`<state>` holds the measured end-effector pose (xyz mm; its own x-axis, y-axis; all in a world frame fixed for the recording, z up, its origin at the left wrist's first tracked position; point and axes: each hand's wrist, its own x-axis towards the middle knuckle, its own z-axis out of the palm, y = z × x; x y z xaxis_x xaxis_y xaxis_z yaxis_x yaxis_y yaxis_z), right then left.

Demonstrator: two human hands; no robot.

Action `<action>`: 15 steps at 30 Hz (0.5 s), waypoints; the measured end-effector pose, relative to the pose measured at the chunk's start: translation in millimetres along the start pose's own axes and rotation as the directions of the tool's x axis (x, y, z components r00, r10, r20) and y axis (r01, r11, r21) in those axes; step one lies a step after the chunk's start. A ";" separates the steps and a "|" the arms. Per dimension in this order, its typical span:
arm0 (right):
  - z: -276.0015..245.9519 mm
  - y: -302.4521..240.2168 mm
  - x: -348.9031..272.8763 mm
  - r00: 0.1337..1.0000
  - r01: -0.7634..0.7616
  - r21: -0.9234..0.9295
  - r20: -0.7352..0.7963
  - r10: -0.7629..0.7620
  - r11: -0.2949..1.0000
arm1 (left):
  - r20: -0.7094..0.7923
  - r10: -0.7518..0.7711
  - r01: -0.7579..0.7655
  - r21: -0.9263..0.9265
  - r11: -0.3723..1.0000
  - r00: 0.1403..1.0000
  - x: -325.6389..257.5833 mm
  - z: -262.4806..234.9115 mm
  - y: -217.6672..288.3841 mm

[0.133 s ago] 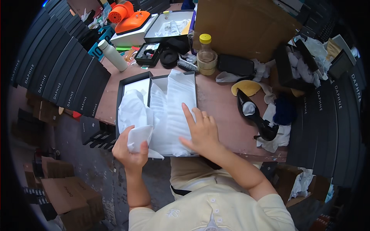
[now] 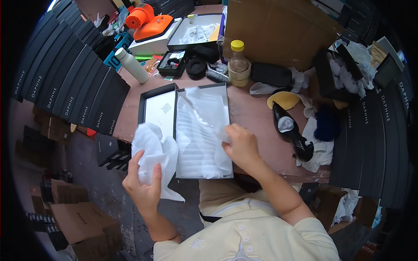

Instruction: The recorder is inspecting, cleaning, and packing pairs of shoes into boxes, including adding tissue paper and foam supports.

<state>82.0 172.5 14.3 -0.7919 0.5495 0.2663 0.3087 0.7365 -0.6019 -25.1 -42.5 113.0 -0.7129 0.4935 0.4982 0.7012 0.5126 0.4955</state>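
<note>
My left hand holds a crumpled bundle of white tissue paper over the near left of an open shoe box. Its thumb and forefinger are spread around the paper, whose tail hangs past the table edge; whether anything is inside is hidden. My right hand is closed, fingers pinched on the right edge of a thin translucent white sheet lying wrinkled in the box. The box lid, dark outside and white inside, adjoins its left side. To the right lies a black heeled shoe with white stuffing.
Stacked dark shoe boxes stand left and right. Behind the open box are a white bottle, a yellow-capped jar, a black case and an orange blower. A yellow sponge touches the shoe.
The tissue bundle has come toward me with my left hand, baring more of the lid. My right hand has gone from spread fingers over the sheet to pinching its right edge.
</note>
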 end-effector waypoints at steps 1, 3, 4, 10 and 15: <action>-6.2 4.7 -2.7 0.998 -0.028 0.070 -0.050 0.031 0.997 | 0.125 -0.042 0.032 0.088 0.996 0.991 -1.6 -1.8 -0.4; -12.2 14.8 -11.3 0.973 -0.182 0.401 -0.059 0.223 0.898 | 0.310 0.064 -0.127 0.188 0.974 0.948 -9.7 4.7 -9.8; -16.4 17.9 -13.8 0.948 -0.242 0.545 -0.041 0.314 0.802 | 0.343 0.133 -0.197 0.161 0.967 0.930 -12.0 12.3 -5.4; -34.4 -54.2 20.3 0.977 -0.213 0.932 0.202 0.068 0.292 | 0.712 0.629 -0.262 -0.572 0.778 0.313 -63.3 22.3 62.0; -42.0 -115.7 79.0 0.673 0.063 0.947 0.194 -0.714 0.316 | 0.615 0.700 0.077 -0.768 0.635 0.363 -48.5 61.6 95.9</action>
<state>5.9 147.2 136.6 -0.8553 -0.2323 0.4631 -0.4510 -0.1062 -0.8862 76.0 26.0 92.5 0.2256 0.9700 0.0902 0.3993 -0.1765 0.8997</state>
